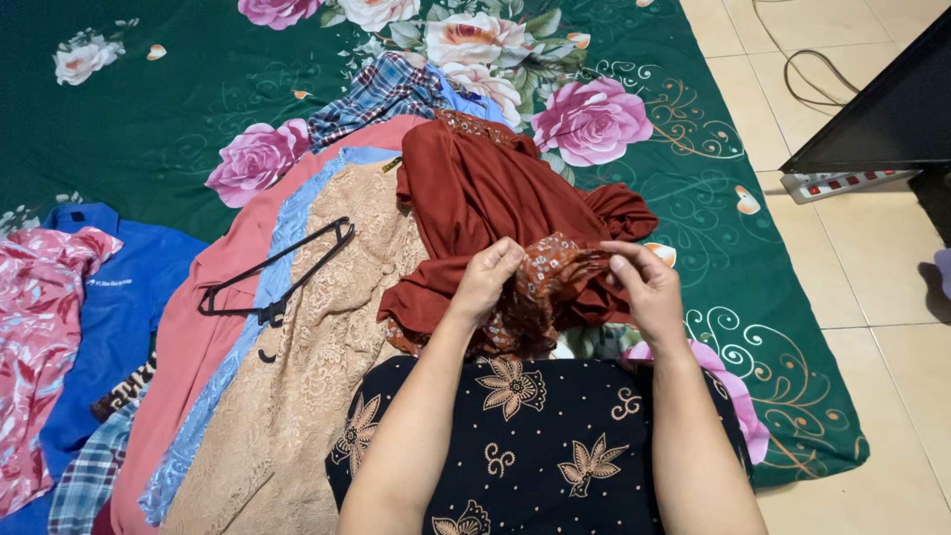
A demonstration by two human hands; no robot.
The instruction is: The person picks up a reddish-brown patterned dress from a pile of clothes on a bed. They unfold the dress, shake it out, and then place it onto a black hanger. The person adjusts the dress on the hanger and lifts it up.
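Now, left hand (485,280): grip pinching the rust-red patterned garment (495,188).
Right hand (646,282): grip pinching its gathered edge too.
Black hanger (277,272): nine o'clock, on beige lace dress (327,357).

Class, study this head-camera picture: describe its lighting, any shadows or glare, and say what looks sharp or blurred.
Head view: soft, even indoor light; only faint shadow beneath the rust-red garment and the black hanger; mild sheen on the floor tiles, no harsh glare; the left hand and right hand, gripping the patterned hem, look sharp; the edges bow slightly from the wide lens.
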